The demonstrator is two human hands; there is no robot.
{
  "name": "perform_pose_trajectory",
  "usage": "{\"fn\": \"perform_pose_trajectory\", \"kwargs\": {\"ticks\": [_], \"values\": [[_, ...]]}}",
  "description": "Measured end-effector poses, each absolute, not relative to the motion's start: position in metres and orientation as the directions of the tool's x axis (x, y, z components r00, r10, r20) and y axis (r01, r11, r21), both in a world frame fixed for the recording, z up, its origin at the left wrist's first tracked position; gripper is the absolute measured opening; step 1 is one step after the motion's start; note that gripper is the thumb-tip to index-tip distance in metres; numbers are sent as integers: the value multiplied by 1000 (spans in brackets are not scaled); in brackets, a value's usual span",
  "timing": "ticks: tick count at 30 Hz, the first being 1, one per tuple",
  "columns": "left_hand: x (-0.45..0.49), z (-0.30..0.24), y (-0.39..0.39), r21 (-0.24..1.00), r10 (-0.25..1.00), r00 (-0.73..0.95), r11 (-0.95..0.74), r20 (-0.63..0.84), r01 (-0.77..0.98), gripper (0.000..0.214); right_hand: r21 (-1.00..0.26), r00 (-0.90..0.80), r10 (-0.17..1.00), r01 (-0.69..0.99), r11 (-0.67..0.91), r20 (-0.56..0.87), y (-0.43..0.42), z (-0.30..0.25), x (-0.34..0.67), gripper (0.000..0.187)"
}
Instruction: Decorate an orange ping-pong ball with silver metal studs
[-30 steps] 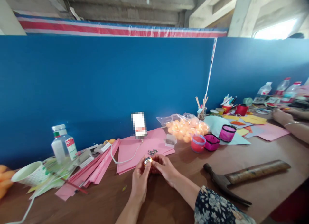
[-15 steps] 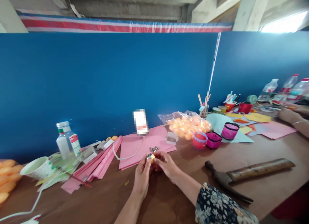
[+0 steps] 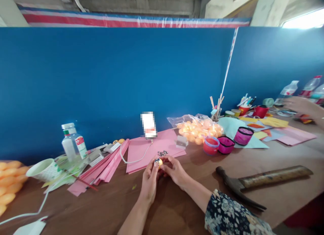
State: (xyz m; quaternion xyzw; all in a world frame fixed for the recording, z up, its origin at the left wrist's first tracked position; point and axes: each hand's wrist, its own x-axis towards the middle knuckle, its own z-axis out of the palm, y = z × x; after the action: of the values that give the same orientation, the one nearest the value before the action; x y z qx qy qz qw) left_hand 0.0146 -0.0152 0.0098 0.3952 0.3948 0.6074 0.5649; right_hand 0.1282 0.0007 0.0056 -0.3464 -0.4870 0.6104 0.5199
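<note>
Both my hands meet over the brown table just in front of a stack of pink paper. My left hand and my right hand pinch a small orange ball with a shiny silver piece on it between their fingertips. A little heap of small silver metal pieces lies on the pink paper right behind the ball. My right forearm wears a dark floral sleeve.
A hammer lies right of my arm. Behind stand a bag of orange balls, red and magenta cups, a phone with a white cable, a bottle and a paper cup. Another person's hand works at far right.
The view has shifted slightly, so everything sits a little further right. My hands keep hold of the ball. The other person's hand at the far right has lifted and moved back.
</note>
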Motion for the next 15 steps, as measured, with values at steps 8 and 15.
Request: {"fn": "perform_pose_trajectory", "kwargs": {"ticks": [8, 15], "values": [[12, -1, -10, 899, 999, -40, 2, -22, -438, 43, -969, -191, 960, -176, 173, 206, -2, 10, 126, 26], [12, 0, -11, 877, 999, -9, 38, -48, -478, 43, -963, -212, 950, -188, 192, 231, -4, 11, 127, 25]]}}
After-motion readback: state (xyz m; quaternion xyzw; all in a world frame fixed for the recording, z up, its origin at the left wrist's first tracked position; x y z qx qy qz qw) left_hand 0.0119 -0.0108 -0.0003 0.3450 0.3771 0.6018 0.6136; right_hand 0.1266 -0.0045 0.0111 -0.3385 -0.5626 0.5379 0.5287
